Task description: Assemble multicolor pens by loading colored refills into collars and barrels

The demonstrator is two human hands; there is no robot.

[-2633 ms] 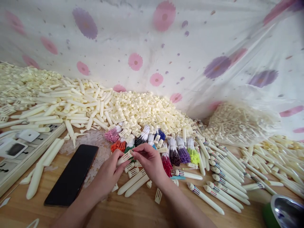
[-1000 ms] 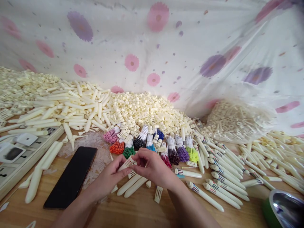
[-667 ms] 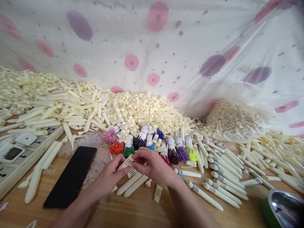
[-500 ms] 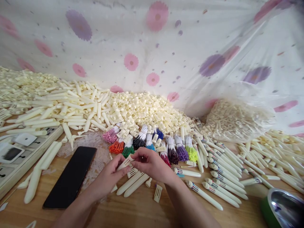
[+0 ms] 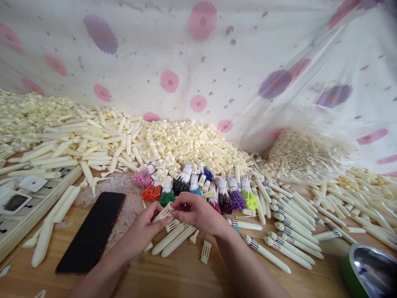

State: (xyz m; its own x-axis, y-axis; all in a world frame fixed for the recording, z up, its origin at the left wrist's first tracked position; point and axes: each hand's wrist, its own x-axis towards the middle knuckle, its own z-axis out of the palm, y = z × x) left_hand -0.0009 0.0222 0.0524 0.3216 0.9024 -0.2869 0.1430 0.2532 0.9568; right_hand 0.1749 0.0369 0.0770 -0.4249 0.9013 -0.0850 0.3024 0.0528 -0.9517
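Observation:
My left hand pinches a cream slotted plastic pen part between thumb and fingers. My right hand meets it from the right, fingertips pinched at the part's upper end; whether they grip a thin refill or only the part is too small to tell. Just behind the hands lie bundles of coloured refills: pink, orange, green, black, blue, red, purple, lime. Two cream pen barrels lie under the hands on the wooden table.
A black phone lies left of my left hand. Heaps of cream barrels and slotted parts fill the back. Assembled pens lie in rows at right, beside a bag of small parts and a green-rimmed metal bowl.
Both hands stay together on the slotted part with only small finger shifts. The view has tilted slightly, so the piles sit a little lower than 2.6 s ago.

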